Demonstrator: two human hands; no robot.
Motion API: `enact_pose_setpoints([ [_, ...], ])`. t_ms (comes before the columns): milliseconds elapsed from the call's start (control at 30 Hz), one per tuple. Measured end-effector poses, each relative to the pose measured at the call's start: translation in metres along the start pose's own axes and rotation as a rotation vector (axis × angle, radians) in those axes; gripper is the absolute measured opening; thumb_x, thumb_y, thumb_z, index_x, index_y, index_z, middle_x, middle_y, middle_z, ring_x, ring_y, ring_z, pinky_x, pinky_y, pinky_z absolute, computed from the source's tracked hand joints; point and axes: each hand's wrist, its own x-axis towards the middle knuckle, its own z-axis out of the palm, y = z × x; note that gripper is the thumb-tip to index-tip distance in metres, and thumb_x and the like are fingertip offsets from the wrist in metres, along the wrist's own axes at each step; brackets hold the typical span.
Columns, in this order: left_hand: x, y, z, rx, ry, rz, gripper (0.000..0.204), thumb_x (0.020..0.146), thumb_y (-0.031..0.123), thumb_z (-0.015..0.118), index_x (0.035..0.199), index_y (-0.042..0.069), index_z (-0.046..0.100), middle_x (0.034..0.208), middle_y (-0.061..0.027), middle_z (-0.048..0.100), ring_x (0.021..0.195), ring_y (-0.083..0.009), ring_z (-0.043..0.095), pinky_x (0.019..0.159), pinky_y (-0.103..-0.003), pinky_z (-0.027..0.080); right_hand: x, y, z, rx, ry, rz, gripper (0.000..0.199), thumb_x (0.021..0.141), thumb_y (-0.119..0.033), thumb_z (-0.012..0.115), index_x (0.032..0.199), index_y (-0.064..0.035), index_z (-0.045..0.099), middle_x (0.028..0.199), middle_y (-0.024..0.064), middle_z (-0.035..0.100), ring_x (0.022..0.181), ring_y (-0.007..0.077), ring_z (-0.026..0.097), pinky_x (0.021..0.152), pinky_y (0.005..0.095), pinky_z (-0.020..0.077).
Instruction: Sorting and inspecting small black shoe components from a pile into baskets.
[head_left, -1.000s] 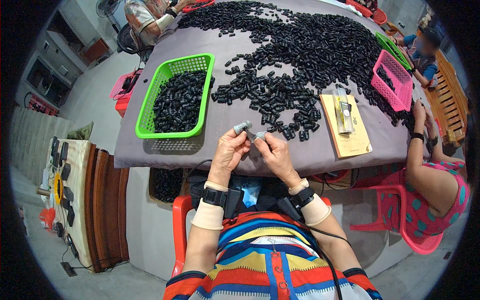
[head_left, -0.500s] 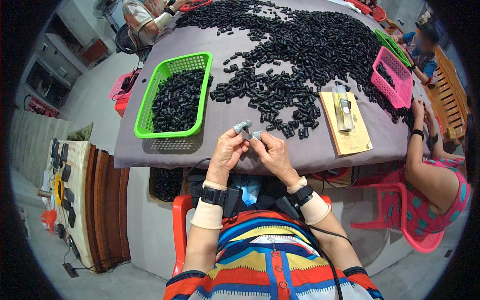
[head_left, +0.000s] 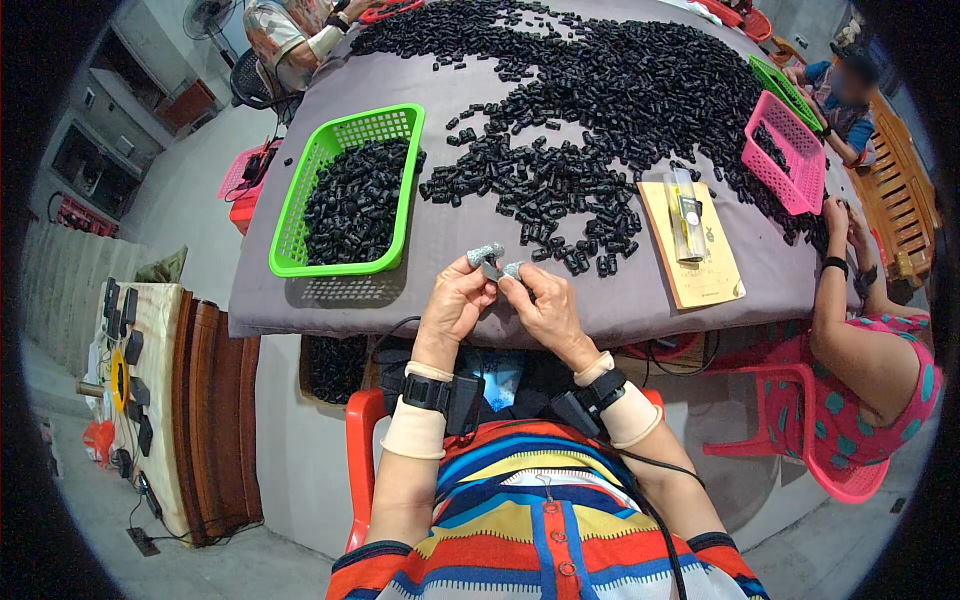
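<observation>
Grey-capped fingertips of the left hand point(head_left: 455, 305) and right hand point(head_left: 545, 312) meet over the table's near edge, together pinching a small dark part point(head_left: 492, 270) between them. Just beyond lies the heap of black parts point(head_left: 600, 110) on the grey cloth point(head_left: 455, 225); a green basket point(head_left: 300, 215) sits to the left.

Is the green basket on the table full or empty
Partly full. The green basket holds a heap of small black parts covering most of its floor, below the rim; its near end shows bare mesh.
</observation>
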Motion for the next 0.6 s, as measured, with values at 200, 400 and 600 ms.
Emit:
enact_pose_setpoints([
  [200, -0.0004, 0.0008, 0.0008, -0.014, -0.012, -0.017, 0.025, 0.082, 0.003, 0.059, 0.107, 0.0, 0.058, 0.086, -0.0057, 0.062, 0.067, -0.0099, 0.056, 0.058, -0.02, 0.047, 0.0, -0.0011, 0.0003, -0.005, 0.005, 0.0, 0.022, 0.083, -0.021, 0.058, 0.072, -0.0028, 0.052, 0.066, 0.0145, 0.054, 0.06, 0.0331, 0.055, 0.051, 0.0386, 0.0409],
  [400, 0.0001, 0.0007, 0.0004, -0.01, -0.006, -0.027, 0.023, 0.082, 0.002, 0.058, 0.106, 0.0, 0.058, 0.086, -0.0062, 0.062, 0.067, -0.0101, 0.056, 0.058, -0.02, 0.047, -0.0004, 0.0023, 0.0013, -0.017, 0.005, -0.017, 0.018, 0.083, -0.018, 0.058, 0.077, -0.0016, 0.055, 0.067, 0.0147, 0.055, 0.058, 0.0297, 0.055, 0.051, 0.0357, 0.0409],
  [600, 0.0014, 0.0003, 0.0002, -0.011, 0.009, -0.027, 0.023, 0.083, 0.001, 0.057, 0.105, 0.0, 0.058, 0.087, -0.0067, 0.062, 0.068, -0.0101, 0.056, 0.059, -0.019, 0.047, 0.0003, -0.0006, 0.0008, -0.014, 0.007, -0.018, 0.017, 0.083, -0.018, 0.058, 0.077, -0.0018, 0.056, 0.068, 0.0149, 0.056, 0.059, 0.03, 0.056, 0.052, 0.0354, 0.0414],
])
